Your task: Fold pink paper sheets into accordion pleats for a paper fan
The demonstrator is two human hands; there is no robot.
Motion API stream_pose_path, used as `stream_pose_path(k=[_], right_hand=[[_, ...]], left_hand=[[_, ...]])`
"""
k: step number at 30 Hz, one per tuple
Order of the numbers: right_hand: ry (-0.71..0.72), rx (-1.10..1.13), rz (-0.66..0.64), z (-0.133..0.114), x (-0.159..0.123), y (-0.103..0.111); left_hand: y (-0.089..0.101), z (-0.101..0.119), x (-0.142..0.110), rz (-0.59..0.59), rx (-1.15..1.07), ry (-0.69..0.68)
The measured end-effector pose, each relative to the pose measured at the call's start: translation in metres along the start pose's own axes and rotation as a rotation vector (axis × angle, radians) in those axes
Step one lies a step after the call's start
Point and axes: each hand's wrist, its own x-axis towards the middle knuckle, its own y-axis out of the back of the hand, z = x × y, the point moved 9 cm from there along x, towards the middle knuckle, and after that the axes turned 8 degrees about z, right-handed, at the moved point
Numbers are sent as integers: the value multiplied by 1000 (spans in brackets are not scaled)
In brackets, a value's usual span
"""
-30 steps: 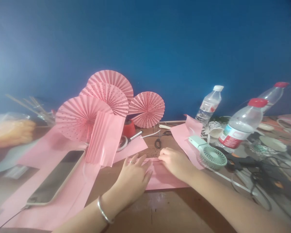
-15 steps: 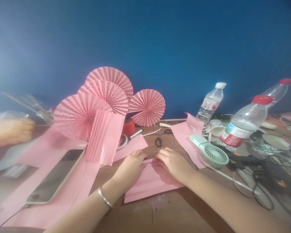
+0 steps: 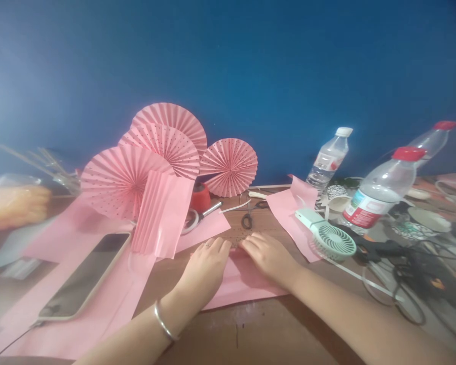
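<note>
A pink sheet of paper (image 3: 247, 290) lies on the brown table in front of me. At its far edge my left hand (image 3: 210, 264) is closed, fingers bent down over the paper, with a ring on one finger and a silver bangle on the wrist. Close by on the right, my right hand (image 3: 270, 258) grips the same edge with its fingers curled. Both thumbs and the fingertips are mostly hidden. Beyond the left hand leans a partly pleated pink paper (image 3: 163, 215).
Round pleated pink fans (image 3: 127, 180) lean by the blue wall. A phone (image 3: 85, 276) rests on more pink sheets at left. To the right are a mint handheld fan (image 3: 332, 238), water bottles (image 3: 383, 190) and tangled cables (image 3: 406, 296). A black ring-shaped item (image 3: 247, 221) lies ahead.
My left hand has slid slightly inward and forward, covering more of the paper's left part. My right hand has shifted a little left along the edge. The view has moved slightly.
</note>
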Motion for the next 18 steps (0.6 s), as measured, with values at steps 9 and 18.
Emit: stream_pose_path(k=[9,18], right_hand=[[33,-53,-55,-4,1,3],[17,-94,-192,2,2,0]], left_hand=[[-1,8,-2,-28,45,-99],[1,18,-6,-59,116,-187]])
